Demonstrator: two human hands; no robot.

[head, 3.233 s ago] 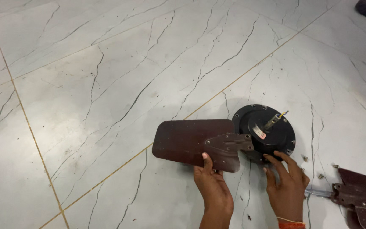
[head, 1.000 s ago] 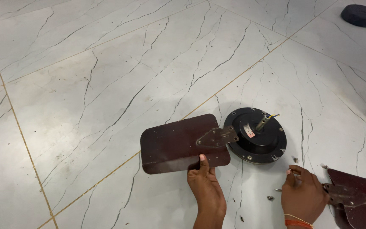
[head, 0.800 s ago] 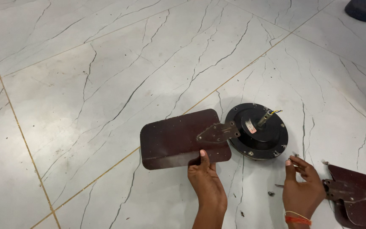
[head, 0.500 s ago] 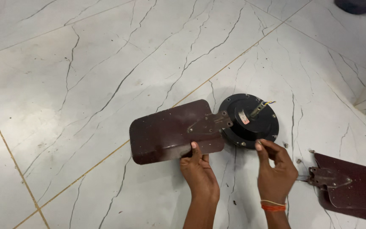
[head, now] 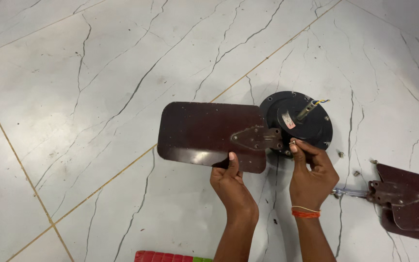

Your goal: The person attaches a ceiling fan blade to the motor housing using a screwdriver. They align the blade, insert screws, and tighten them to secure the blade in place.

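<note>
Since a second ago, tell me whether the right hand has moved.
Yes. The right hand has left the loose blade and come across to the black motor.

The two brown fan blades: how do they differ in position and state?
The held blade lies fully in view, its bracket against the black motor; the loose blade is cut off by the picture's edge, apart from the motor. The left hand grips the held blade's edge, and the right hand is at its bracket; no hand touches the loose blade. Both are dark brown with a metal bracket.
</note>
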